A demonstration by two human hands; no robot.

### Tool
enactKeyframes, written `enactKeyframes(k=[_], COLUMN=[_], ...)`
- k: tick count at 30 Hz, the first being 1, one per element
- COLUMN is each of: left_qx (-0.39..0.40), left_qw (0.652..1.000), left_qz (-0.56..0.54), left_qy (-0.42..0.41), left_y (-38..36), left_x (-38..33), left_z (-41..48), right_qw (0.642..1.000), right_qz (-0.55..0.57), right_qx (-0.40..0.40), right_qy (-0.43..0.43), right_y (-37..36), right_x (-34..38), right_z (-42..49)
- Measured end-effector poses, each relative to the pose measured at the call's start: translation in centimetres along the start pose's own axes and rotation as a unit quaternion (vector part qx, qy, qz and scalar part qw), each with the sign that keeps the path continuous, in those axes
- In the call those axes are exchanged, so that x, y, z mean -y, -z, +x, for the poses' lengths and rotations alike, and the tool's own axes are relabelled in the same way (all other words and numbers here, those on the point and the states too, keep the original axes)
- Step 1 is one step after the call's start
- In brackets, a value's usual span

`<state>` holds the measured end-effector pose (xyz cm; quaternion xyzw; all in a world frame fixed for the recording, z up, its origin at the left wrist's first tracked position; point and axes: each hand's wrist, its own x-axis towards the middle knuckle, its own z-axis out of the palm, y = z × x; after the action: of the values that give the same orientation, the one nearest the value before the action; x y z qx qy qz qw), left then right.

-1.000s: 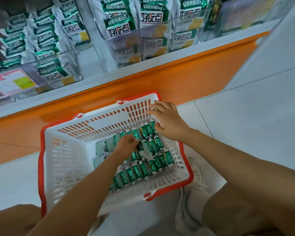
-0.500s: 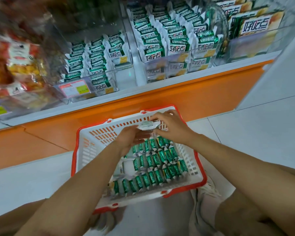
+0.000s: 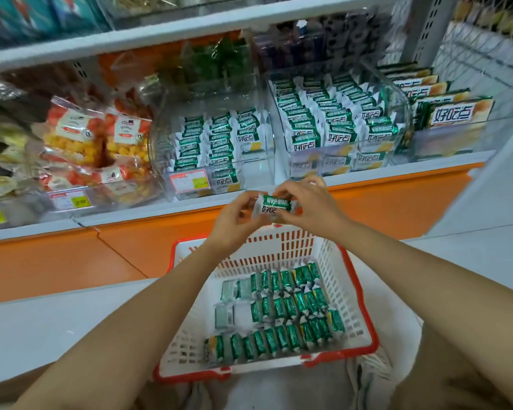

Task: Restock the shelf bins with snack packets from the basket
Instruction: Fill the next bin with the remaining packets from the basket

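Head camera looks down on a single green-and-white packet [image 3: 274, 206] held in the air between both hands, over the far rim of the basket [image 3: 365, 329] and just on the near side of the white shelf edge [image 3: 397, 170]. Its long axis runs left to right. The left hand [image 3: 234, 216] pinches the left end and the right hand [image 3: 311, 202] pinches the right end, fingers curled on the wrapper, so neither hand is free. From that grip the clear bins lie farther away and a little higher. The left bin [image 3: 258, 173] stands almost straight beyond the packet. It holds three rows of the same kind of packet standing on edge, and its right-hand row stops short, leaving bare space at the near right corner. The right bin [image 3: 403, 113] sits beyond and to the right, nearer the right hand, and its rows look packed up to the front wall. I judge the left bin the likelier target, and the packet would need tipping upright to match those rows. The basket, white with a red rim, sits on the floor close to the person and holds about three rows of packets [image 3: 282, 315] on edge, with a few lying flat at its left side.
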<state>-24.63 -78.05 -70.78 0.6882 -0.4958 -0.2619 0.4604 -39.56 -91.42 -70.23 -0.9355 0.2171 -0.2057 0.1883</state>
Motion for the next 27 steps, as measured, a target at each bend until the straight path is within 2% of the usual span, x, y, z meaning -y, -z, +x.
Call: enactKeyframes(k=[4,8,11,17,21,27], left_qx=[-0.034,-0.067,-0.113,-0.154,-0.138,-0.113], left_qw=[0.997,0.996,0.991,0.981,0.977,0.975], left_qz=[0.043,0.027,0.054,0.115,0.154,0.152], left_qy=[-0.046,-0.056,-0.055,0.004,0.045,0.118], left_y=[2.4,5.1,6.7,7.8,7.3,6.8], left_x=[-1.7,-3.2,-3.9,-2.4,-1.7,0.4], left_z=[2.3,5.5,8.2,13.4,16.5,19.8], right_qw=[0.999,0.994,0.994,0.999,0.997,0.995], right_qz=[0.035,0.071,0.041,-0.044,-0.071,-0.086], right_qx=[-0.022,-0.079,-0.099,-0.015,-0.026,-0.051], right_qy=[0.021,0.035,0.016,-0.023,-0.018,-0.012], right_y=[2.0,3.8,4.3,3.7,3.0,2.2], right_x=[1.2,1.8,1.2,-0.7,-1.5,-2.3], right_z=[2.7,5.9,8.3,11.0,12.3,12.9])
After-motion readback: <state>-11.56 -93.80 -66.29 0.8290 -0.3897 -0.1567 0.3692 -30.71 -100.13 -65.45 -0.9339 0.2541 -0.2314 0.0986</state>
